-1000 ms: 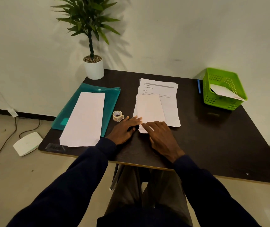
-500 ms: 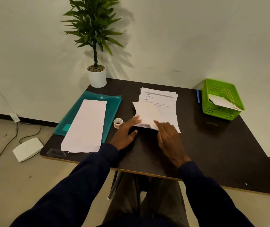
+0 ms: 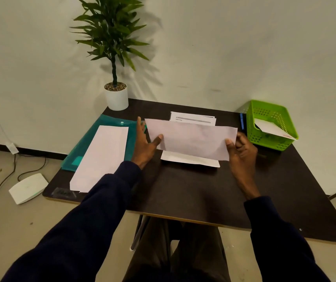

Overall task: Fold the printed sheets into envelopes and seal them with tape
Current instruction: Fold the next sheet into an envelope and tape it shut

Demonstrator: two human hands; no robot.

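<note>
Two hands are raising the folded sheet point(image 3: 191, 139) clear of the counter point(image 3: 183, 192).
One second ago it was lying pressed flat on the printed stack point(image 3: 189, 160); now the left hand point(image 3: 144, 145) and right hand point(image 3: 242, 149) are each holding a short end, every grip pinching paper between thumb and fingers, the sheet hanging level above that stack. Creasing is judged to be finishing, with the piece being checked before taping.
</note>
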